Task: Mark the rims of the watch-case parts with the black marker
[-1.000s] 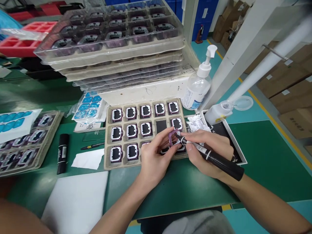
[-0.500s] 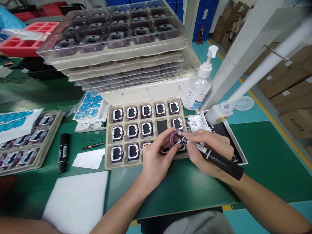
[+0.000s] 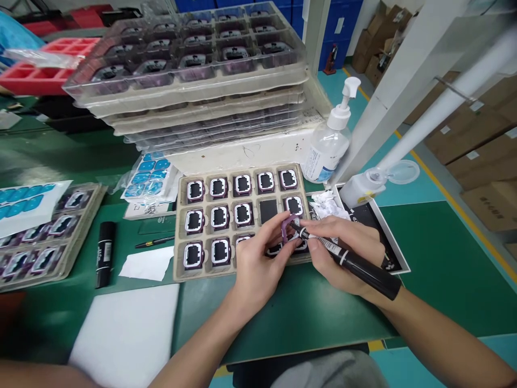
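Between thumb and fingers, my left hand [image 3: 258, 264] pinches a small purple frame [image 3: 285, 228], which looks like a watch case. My right hand [image 3: 349, 250] grips a black marker pen [image 3: 363, 272] like a writing tool, its tip at the frame's inner or upper edge. Both hands are over the near right corner of a beige tray [image 3: 207, 223]. White-rimmed purple cases fill most of its pockets, and one pocket [image 3: 268, 211] in the middle row shows only a dark bottom. My fingers hide part of the front row.
Behind the tray rises a stack of filled trays [image 3: 194, 97]. A pump bottle [image 3: 328, 143] and a white squeeze bottle [image 3: 361, 186] stand right, by an open box [image 3: 399, 258] and crumpled tissue [image 3: 329, 205]. Leftward lie another marker [image 3: 105, 253], white foam [image 3: 125, 334] and a second tray [image 3: 76, 237].
The back end of the marker pen has shifted slightly left and down as its angle changes at the frame. My left hand and the purple frame stay almost still.
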A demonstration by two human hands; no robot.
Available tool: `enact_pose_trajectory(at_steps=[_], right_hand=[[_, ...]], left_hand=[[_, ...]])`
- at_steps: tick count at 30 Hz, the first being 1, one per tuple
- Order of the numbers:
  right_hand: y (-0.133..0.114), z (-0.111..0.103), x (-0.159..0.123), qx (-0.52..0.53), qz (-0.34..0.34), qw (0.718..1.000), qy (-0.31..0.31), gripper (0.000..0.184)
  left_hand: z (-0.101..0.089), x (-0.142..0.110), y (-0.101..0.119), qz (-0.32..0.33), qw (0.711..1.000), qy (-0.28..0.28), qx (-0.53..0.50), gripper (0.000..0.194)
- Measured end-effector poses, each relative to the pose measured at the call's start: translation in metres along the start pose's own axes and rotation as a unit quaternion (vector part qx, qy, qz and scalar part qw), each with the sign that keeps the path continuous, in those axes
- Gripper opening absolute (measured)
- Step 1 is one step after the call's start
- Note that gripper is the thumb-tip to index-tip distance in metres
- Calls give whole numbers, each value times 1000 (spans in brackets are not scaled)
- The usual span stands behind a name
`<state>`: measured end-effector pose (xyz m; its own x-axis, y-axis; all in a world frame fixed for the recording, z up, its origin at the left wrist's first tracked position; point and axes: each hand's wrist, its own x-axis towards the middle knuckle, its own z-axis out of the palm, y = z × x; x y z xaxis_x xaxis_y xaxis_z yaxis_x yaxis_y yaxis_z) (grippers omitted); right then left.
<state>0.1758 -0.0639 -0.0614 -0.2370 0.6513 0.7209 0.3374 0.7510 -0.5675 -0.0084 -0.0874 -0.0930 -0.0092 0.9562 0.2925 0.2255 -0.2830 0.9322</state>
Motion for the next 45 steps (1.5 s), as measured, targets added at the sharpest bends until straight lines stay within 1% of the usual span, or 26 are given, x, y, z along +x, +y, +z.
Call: enact_pose_trajectory(at_steps=[6,9,13,17,22,26,28,29,31,32,33,34,35,37,39,41,43,45], right_hand=[[1,1,0,11,-7,1000,4,25],[-1,-2,1,16,-11,1000,7,27],[-7,-9,4,28,-31,999,5,35],[-11,-13,5,50,-36,998,13,37],[-10,-12,7,56,-51,997,26,40],[-10,-13,7,48,-46,998,20,39],[-10,-14,7,39,-40,998,22,37],[-10,-14,6,31,-30,999,24,36],[-9,-14,5,6,-3,999,35,32],[-8,-14,5,-5,13,999,45,30],[-7,-14,5,-14,29,998,55,27],[-6,-13,5,-20,40,997,66,25],[-5,-13,5,-25,48,996,74,22],[-3,-11,5,-31,55,995,80,19],[-2,-10,6,-35,48,995,80,18],[-2,-9,6,-39,45,995,79,16],[-2,-8,5,-48,44,995,76,16],[-1,-9,5,-54,44,995,76,15]], left_hand=[[1,0,2,-29,999,-2,-42,48],[1,1,4,-53,995,0,-90,50],[0,4,13,-91,978,0,-188,57],[-3,9,21,-104,963,1,-248,52],[-4,10,22,-109,955,-4,-275,51],[-3,8,19,-99,960,-14,-260,53],[-6,8,15,-87,971,-19,-222,54],[-8,9,13,-73,980,-18,-186,54],[-17,14,6,-23,998,-4,-66,53],[-22,18,3,12,1000,4,16,52],[-27,23,-2,51,993,8,106,50],[-31,27,-6,88,977,5,192,48],[-35,32,-10,119,957,-3,265,46],[-41,38,-19,155,917,-27,368,43],[-43,42,-25,162,889,-46,425,45],[-43,43,-28,157,877,-50,451,48],[-42,42,-26,157,878,-34,450,52],[-41,39,-19,170,887,-9,429,53]])
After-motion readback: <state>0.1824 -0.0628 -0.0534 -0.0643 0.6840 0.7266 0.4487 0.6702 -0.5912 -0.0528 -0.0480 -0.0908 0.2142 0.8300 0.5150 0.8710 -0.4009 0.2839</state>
